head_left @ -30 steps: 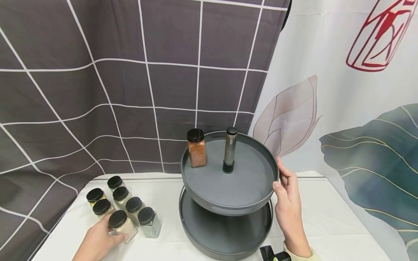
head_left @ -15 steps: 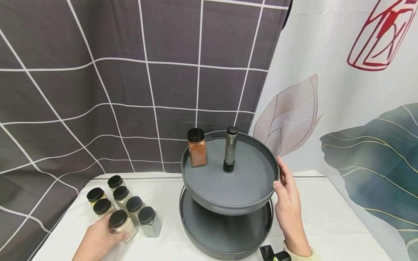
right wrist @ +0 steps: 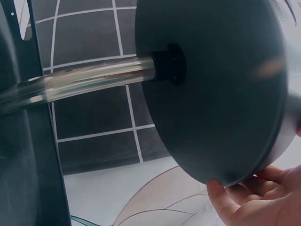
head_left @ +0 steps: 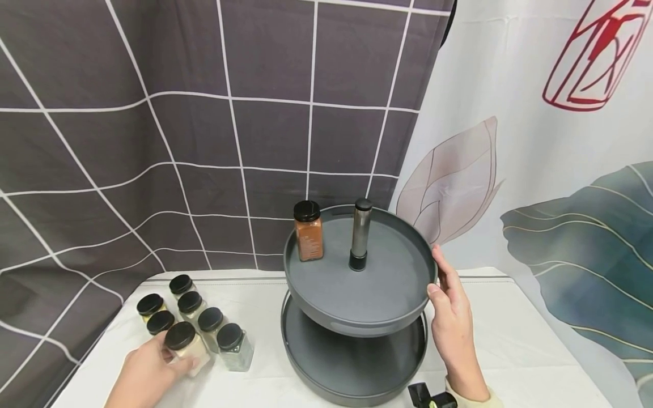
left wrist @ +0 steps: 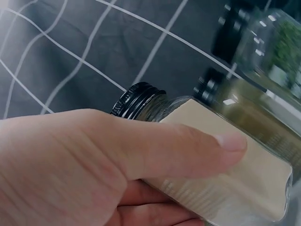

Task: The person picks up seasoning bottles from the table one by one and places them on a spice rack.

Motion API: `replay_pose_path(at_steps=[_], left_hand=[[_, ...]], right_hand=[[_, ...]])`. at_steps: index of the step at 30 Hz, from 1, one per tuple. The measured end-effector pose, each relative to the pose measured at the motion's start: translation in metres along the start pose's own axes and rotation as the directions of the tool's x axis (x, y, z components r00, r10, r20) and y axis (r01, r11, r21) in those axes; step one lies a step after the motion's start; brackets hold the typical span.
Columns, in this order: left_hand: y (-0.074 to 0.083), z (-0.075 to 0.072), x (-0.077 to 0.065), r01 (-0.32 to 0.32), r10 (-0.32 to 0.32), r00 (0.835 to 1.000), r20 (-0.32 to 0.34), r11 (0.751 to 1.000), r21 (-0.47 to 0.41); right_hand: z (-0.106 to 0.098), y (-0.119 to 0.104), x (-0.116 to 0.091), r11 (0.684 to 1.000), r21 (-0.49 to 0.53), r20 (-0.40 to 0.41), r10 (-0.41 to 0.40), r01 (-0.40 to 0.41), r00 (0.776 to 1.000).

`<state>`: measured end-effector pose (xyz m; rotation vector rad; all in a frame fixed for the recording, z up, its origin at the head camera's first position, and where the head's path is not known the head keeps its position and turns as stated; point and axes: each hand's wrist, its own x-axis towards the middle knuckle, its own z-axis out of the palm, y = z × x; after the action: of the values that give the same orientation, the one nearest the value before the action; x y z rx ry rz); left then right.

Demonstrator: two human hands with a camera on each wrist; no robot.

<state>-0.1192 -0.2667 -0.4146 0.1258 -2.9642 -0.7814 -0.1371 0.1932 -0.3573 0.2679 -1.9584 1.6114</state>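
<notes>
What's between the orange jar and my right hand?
In the head view, the metal post stands between the orange jar and your right hand, with bare upper tray on either side.

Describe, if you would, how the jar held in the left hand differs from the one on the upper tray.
The held jar has pale cream contents, the tray jar orange-brown ones. The left hand grips the held jar, while the tray jar stands untouched on the upper tray. Both are clear jars with black lids.

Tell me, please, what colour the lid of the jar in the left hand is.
The lid is black; the head view shows it best.
</notes>
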Motion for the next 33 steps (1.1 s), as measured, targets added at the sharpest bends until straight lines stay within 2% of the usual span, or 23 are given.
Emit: replay_pose_path(at_steps=[7, 12, 20, 28, 33], left_hand=[[0.012, -0.016, -0.008, 0.029, -0.029, 0.999, -0.03, 0.999, 0.017], [0.021, -0.021, -0.01, 0.047, -0.046, 0.998, -0.046, 0.998, 0.038], [0.037, -0.031, -0.016, 0.066, -0.066, 0.996, -0.054, 0.998, -0.001], [0.049, -0.034, -0.02, 0.031, -0.036, 0.986, -0.165, 0.999, -0.032], [0.057, -0.033, -0.02, -0.004, -0.006, 0.968, -0.251, 0.999, -0.04]], right_hand=[[0.0, -0.002, -0.001, 1.0, -0.024, -0.012, 0.012, -0.012, 1.0], [-0.001, -0.003, -0.001, 0.999, -0.037, -0.01, 0.009, -0.01, 1.0], [0.0, -0.002, -0.001, 0.999, -0.03, -0.017, -0.016, 0.015, 1.0], [0.0, 0.001, 0.0, 1.0, -0.007, -0.022, -0.02, 0.02, 1.0], [0.0, 0.0, -0.001, 1.0, -0.001, -0.015, -0.015, 0.015, 1.0]])
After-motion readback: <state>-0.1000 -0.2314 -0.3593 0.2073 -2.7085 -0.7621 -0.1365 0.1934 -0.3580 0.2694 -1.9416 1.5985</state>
